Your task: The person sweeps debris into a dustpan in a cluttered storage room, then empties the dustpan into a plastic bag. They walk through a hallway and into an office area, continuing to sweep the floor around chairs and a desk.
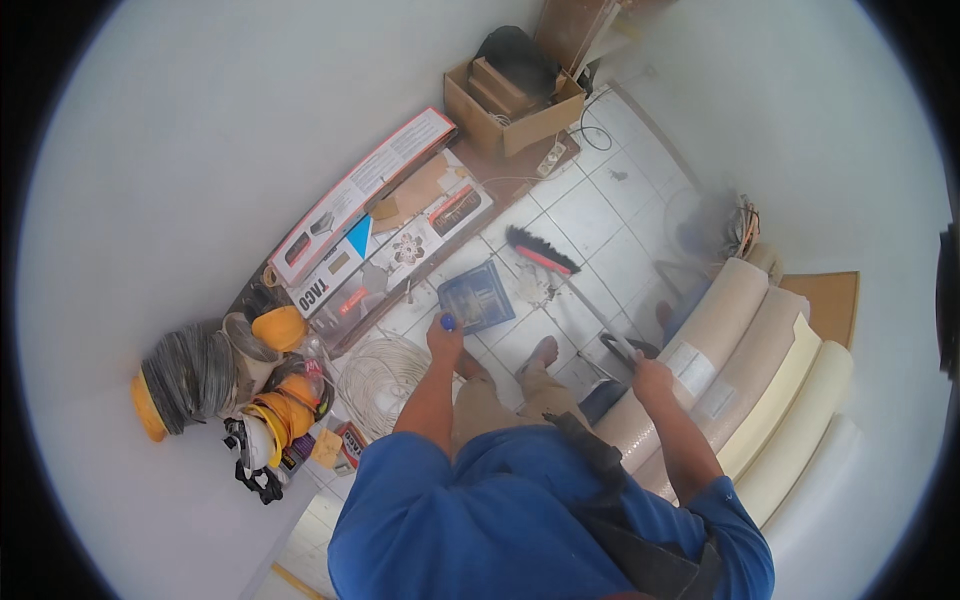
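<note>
My left hand (445, 337) grips the blue handle end of a dark blue dustpan (477, 297) that rests on the white tiled floor (600, 215). My right hand (651, 380) is closed around the grey shaft of a broom (541, 251), whose black bristle head with a red band touches the floor just right of the dustpan. A small heap of dust lies between the broom head and the pan. My bare foot (543, 352) stands on the tiles below the pan.
Several cream rolls (760, 370) lean at the right. Long flat cartons (365, 195) and an open cardboard box (512, 100) lie along the left wall. A coil of white cable (385, 375), a grey hose coil (190, 372) and yellow helmets (280, 415) crowd the left.
</note>
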Demonstrator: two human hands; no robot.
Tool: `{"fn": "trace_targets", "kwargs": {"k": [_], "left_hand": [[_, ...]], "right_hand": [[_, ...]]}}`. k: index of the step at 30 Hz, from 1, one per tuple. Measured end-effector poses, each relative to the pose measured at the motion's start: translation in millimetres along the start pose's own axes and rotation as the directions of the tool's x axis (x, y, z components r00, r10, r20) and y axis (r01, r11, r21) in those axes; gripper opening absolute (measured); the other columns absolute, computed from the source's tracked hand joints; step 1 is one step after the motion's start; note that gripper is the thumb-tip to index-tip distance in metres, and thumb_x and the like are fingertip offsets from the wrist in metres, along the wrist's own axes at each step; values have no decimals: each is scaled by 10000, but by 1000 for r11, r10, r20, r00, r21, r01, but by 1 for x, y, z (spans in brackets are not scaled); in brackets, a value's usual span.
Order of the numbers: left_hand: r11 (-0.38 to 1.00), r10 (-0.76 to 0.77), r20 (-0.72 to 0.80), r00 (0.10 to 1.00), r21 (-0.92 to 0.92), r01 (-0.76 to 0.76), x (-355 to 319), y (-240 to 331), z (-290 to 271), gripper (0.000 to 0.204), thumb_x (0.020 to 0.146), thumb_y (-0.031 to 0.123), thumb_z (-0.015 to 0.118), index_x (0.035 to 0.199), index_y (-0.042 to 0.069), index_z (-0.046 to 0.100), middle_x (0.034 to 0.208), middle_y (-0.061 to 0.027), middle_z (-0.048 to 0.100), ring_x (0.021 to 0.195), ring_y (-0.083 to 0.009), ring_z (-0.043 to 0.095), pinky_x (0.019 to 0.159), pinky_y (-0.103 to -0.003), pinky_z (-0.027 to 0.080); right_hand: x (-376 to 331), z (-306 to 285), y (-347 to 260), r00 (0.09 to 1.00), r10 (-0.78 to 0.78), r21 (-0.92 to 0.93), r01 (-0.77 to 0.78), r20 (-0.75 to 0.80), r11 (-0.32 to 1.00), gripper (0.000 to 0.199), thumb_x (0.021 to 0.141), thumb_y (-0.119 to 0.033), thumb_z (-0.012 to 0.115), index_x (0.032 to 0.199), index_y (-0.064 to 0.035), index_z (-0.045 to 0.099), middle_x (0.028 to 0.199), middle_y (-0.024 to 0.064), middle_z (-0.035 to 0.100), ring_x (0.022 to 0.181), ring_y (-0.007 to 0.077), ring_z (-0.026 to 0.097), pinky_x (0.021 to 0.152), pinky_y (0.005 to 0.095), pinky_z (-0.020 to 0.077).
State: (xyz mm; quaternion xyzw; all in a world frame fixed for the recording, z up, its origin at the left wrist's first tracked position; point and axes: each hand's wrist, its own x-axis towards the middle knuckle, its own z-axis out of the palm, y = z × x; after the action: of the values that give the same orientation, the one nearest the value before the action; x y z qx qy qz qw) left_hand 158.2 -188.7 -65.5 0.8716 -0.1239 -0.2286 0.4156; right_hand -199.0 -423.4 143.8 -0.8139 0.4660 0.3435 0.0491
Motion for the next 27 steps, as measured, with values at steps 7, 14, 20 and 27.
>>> {"fn": "trace_targets", "kwargs": {"k": [7,14,20,27], "left_hand": [[993,34,76,997,110,-42,17,25,6,385,797,235,741,1135,82,640,1004,-193,691,979,-379,652,858,-436,509],[983,148,84,985,96,-156,19,26,17,385,808,250,745,1128,60,644,1027,-204,687,961,-389,653,846,-437,513],[980,137,146,980,124,-155,22,29,23,368,805,197,740,1126,62,624,1096,-194,660,1038,-373,624,894,-435,499],[981,161,87,983,93,-169,26,19,41,386,796,221,750,1138,83,635,1036,-203,674,980,-390,642,847,-444,508]], "right_hand": [[-41,-14,22,999,-54,33,54,-1,998,356,909,-153,531,1249,-63,589,911,186,699,870,360,687,777,466,537],[-60,20,17,985,154,186,-167,82,968,323,913,-183,534,1200,-46,588,974,215,686,932,381,667,825,489,519],[-36,41,2,977,15,152,-48,214,987,351,918,-222,533,1209,-32,585,1075,214,673,1018,386,647,877,490,506],[-61,14,-52,960,-166,148,135,225,980,350,941,-229,490,1248,-80,572,992,199,689,952,393,658,850,506,509]]}}
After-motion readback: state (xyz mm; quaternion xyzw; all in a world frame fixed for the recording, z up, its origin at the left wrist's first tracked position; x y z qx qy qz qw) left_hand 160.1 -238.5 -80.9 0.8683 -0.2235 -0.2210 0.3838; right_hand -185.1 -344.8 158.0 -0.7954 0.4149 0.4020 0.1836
